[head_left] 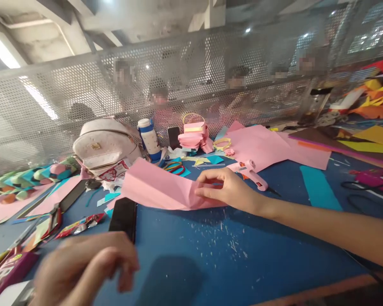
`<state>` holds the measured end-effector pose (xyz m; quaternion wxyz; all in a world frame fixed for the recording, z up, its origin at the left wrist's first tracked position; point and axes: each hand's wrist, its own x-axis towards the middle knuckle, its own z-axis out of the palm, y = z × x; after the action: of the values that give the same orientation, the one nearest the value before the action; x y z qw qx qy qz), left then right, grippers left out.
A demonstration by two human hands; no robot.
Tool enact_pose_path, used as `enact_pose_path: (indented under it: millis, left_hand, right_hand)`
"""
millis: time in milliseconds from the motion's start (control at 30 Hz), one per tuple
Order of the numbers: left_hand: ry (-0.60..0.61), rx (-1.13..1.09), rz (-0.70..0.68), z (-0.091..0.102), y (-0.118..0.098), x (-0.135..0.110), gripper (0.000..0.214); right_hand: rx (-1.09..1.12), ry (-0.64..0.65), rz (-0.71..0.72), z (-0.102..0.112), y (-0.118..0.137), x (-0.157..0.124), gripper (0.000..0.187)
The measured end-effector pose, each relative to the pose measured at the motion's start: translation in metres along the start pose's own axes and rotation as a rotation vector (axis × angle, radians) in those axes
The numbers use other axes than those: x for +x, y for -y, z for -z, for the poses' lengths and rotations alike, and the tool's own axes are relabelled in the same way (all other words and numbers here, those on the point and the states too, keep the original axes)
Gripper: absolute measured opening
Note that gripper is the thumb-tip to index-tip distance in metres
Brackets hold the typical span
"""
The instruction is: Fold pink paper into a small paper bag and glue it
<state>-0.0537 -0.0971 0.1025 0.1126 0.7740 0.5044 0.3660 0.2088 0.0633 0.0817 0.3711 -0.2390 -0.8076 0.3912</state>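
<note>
My right hand (232, 191) pinches a creased sheet of pink paper (159, 185) between thumb and fingers, near the sheet's right end. The paper is tilted up off the blue table, and its left end stands higher. My left hand (86, 267), slightly blurred, hovers at the lower left. Its fingers are loosely bent and apart, with nothing seen in them. Just beyond it lies a black phone (123, 216), partly under the paper's left end. Behind my right hand rests a pink glue gun (249, 172).
Small paper scraps (231, 242) dot the blue table (178, 238). At the back stand a pale backpack (105, 142), a bottle (149, 138) and a pink paper construction (194, 136). Large pink sheets (258, 146) lie back right, a blue strip (321, 187) nearer. A perforated metal screen (194, 80) rises behind.
</note>
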Motion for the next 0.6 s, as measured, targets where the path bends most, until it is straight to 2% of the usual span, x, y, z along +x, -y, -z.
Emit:
enact_pose_path:
  millis: [33,67,133,200,267,367,467,600]
  left_hand:
    - [0.157,-0.183,0.110,-0.016,0.005,-0.003,0.048]
    - [0.189,-0.311,0.235,-0.031,0.010,-0.003,0.045]
    - [0.030,-0.574,0.451,-0.059,0.018,0.002,0.039]
    - [-0.126,-0.788,0.577,-0.076,0.020,0.012,0.048]
    - [-0.178,-0.963,0.595,-0.084,0.014,0.022,0.052]
    - [-0.147,-1.113,0.546,-0.091,0.003,0.031,0.045]
    - [-0.180,-1.194,0.549,-0.099,-0.002,0.034,0.035]
    - [-0.243,-1.224,0.567,-0.106,0.002,0.033,0.036]
  right_hand:
    - [0.003,-0.038,0.021,-0.002,0.001,-0.001,0.016]
    - [0.009,-0.068,0.039,-0.004,0.003,-0.003,0.016]
    - [0.037,-0.098,0.058,-0.010,0.006,-0.005,0.017]
    - [0.088,-0.087,0.043,-0.017,0.008,-0.007,0.017]
    - [0.154,-0.058,0.025,-0.025,0.008,-0.008,0.015]
    - [0.199,-0.023,0.013,-0.036,0.005,-0.008,0.013]
    - [0.185,0.025,-0.019,-0.043,0.001,-0.008,0.013]
    - [0.168,0.087,-0.059,-0.048,-0.003,-0.007,0.018]
